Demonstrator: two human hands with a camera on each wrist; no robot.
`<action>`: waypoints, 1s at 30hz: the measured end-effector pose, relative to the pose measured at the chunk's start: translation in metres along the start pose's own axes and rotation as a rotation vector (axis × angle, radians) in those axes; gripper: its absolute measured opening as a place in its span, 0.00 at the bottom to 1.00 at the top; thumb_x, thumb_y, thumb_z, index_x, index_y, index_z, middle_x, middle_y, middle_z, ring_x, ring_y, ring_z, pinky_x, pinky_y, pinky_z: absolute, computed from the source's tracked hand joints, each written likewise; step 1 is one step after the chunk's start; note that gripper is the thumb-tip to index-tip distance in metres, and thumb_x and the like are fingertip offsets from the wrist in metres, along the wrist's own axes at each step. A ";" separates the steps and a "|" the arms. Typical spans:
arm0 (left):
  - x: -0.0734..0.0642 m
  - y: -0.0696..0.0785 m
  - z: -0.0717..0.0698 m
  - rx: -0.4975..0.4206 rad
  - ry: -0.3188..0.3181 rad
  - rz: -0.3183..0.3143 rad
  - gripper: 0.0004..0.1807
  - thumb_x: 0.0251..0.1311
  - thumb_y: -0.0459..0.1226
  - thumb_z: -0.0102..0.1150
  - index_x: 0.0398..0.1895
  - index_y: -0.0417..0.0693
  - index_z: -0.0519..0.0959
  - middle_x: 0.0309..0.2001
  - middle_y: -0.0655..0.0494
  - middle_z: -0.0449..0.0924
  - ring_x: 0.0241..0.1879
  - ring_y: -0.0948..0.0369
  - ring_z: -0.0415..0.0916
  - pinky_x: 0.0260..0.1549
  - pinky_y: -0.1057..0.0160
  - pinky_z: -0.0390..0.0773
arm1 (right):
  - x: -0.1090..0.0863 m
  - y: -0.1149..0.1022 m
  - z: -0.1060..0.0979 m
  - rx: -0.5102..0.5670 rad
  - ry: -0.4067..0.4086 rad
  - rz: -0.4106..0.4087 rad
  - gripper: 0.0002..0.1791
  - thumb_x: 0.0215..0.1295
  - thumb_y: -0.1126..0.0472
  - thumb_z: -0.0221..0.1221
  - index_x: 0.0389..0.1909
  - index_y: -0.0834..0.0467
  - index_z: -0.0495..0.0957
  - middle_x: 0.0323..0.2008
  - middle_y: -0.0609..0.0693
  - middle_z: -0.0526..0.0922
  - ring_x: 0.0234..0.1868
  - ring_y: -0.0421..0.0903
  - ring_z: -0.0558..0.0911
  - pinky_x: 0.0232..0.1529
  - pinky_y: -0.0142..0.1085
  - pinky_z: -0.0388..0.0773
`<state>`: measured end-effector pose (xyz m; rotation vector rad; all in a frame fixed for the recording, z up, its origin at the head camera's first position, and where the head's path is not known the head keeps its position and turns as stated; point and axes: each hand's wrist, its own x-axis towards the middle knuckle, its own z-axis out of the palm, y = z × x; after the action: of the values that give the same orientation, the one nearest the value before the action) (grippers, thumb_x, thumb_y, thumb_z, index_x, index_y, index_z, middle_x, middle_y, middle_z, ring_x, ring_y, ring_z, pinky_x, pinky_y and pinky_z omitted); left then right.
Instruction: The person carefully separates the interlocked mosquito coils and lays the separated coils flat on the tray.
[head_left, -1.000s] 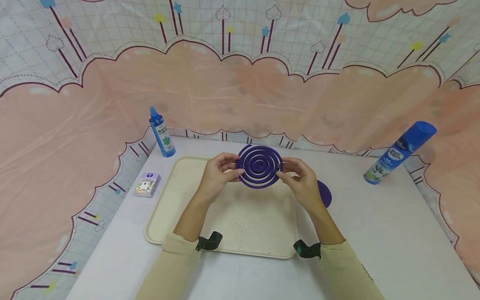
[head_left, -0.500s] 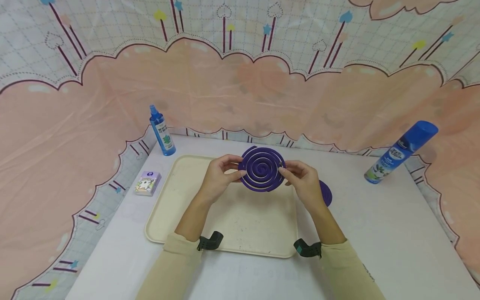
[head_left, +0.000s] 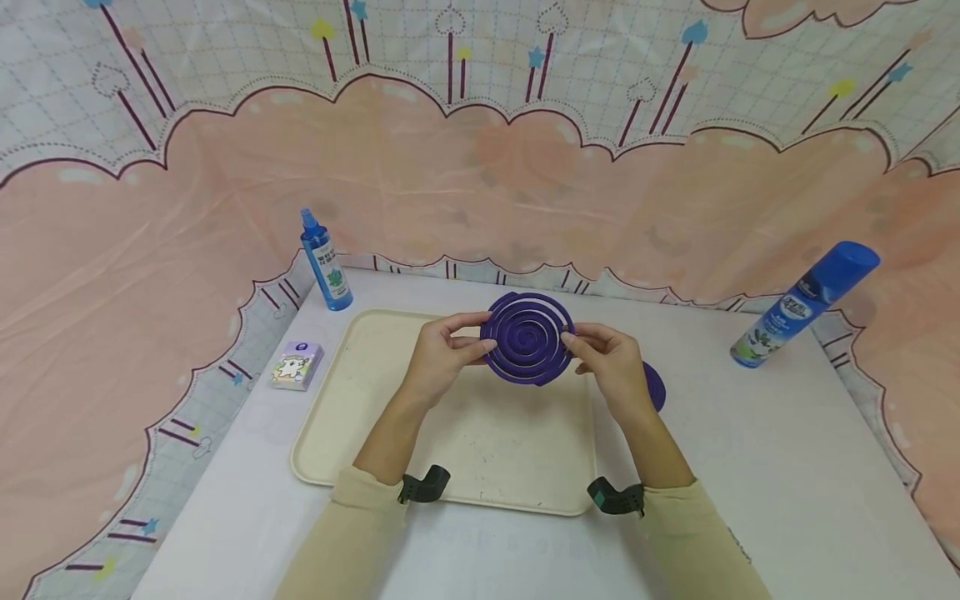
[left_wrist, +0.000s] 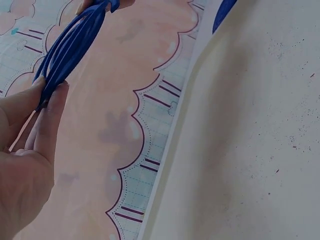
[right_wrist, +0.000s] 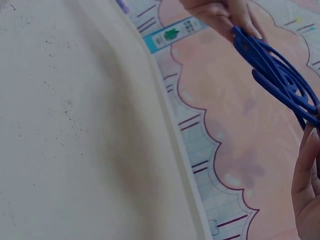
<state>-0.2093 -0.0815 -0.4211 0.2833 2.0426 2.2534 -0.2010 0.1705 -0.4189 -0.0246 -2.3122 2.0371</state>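
Observation:
A dark purple mosquito coil [head_left: 528, 340] is held up over the back part of a cream tray [head_left: 480, 442], its flat face turned toward the head camera. My left hand [head_left: 441, 354] pinches its left edge between thumb and fingers. On the opposite edge, my right hand [head_left: 611, 358] pinches it the same way. Both wrist views show the coil [left_wrist: 72, 47] edge-on, its rings slightly spread apart. Behind the right wrist a second purple coil [head_left: 655, 387] lies on the table, partly hidden by the arm.
A blue spray bottle [head_left: 327, 262] stands at the back left, with a small lilac box [head_left: 297, 367] in front of it. At the right is a tall blue aerosol can [head_left: 802, 307]. Patterned peach cloth [head_left: 450, 192] hangs behind the white table [head_left: 787, 467].
Both hands have shifted slightly right and down with the coil. Its rings sit at a slightly different angle and spacing, and the grip of both hands stays on its edges.

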 end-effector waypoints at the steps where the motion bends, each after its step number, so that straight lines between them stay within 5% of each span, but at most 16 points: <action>1: 0.000 0.000 0.000 -0.005 0.001 0.002 0.27 0.61 0.22 0.64 0.65 0.35 0.76 0.58 0.31 0.80 0.37 0.71 0.88 0.40 0.63 0.89 | 0.000 0.000 0.000 0.006 0.003 0.010 0.19 0.68 0.60 0.66 0.52 0.70 0.81 0.30 0.34 0.88 0.32 0.31 0.83 0.30 0.26 0.82; 8: 0.000 -0.001 0.001 -0.034 -0.001 0.023 0.33 0.60 0.20 0.63 0.70 0.40 0.72 0.57 0.37 0.77 0.38 0.72 0.87 0.39 0.65 0.89 | 0.000 0.001 -0.001 0.067 0.004 0.055 0.16 0.66 0.58 0.68 0.48 0.64 0.82 0.32 0.39 0.90 0.33 0.32 0.85 0.29 0.27 0.82; 21: 0.000 -0.003 0.000 -0.094 -0.014 0.011 0.28 0.64 0.21 0.61 0.68 0.34 0.72 0.64 0.32 0.76 0.39 0.71 0.88 0.40 0.65 0.88 | 0.000 0.003 -0.001 0.170 -0.045 0.143 0.03 0.69 0.62 0.64 0.41 0.52 0.82 0.27 0.33 0.89 0.30 0.32 0.86 0.28 0.25 0.79; 30: 0.001 -0.005 -0.002 -0.176 -0.013 -0.021 0.25 0.70 0.23 0.54 0.70 0.34 0.71 0.68 0.32 0.73 0.41 0.69 0.87 0.40 0.66 0.88 | -0.001 0.006 0.000 0.128 -0.063 0.071 0.11 0.68 0.65 0.65 0.49 0.63 0.81 0.30 0.34 0.88 0.34 0.32 0.86 0.34 0.27 0.86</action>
<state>-0.2113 -0.0830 -0.4265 0.2600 1.8169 2.3914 -0.2002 0.1716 -0.4247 -0.0373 -2.2420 2.2480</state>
